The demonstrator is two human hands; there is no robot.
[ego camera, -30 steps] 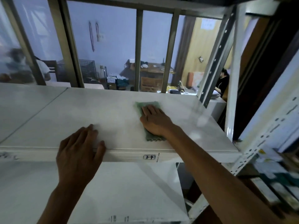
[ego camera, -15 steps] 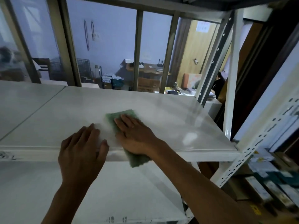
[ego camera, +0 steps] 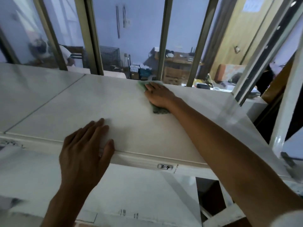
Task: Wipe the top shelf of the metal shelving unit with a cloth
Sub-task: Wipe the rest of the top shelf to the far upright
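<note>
The white metal shelf spans the middle of the view, with a label reading 3-4 on its front lip. A green cloth lies flat at the shelf's far edge, mostly covered by my right hand, which presses on it with straight fingers. Cloth shows beyond the fingertips and behind the wrist. My left hand rests flat on the shelf's front edge, its thumb over the lip, holding nothing.
A lower white shelf sits beneath. White perforated uprights stand at the right. Window bars run along the shelf's far side, with a room behind. A seam divides the shelf from the panel at the left.
My right hand has pushed the cloth from the shelf's front edge to its far edge. My left hand has stayed on the front lip.
</note>
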